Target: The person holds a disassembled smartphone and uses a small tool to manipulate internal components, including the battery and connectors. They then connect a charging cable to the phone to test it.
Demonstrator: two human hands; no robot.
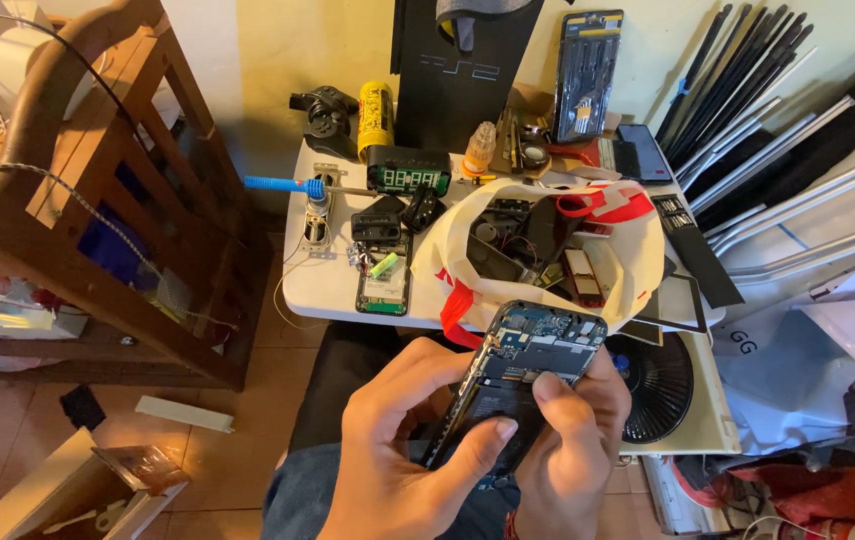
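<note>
Both my hands hold an opened smartphone (532, 355) with its back cover off, blue circuit board and black battery showing. My left hand (402, 440) grips its lower left side, thumb pressed on the battery. From the right, my right hand (572, 440) wraps the phone, its thumb resting near the board. The phone hovers over my lap, just in front of a small white table (322, 295). On that table stands a white plastic bag with red handles (447, 255), full of dark phone parts.
The white table carries another opened phone (384, 285), a blue-handled soldering iron (282, 185), a digital clock (407, 172), a yellow can (375, 115), and a black console (457, 70) upright behind. A wooden chair (97, 200) stands left, metal rods (757, 110) right, a black fan (655, 385) below.
</note>
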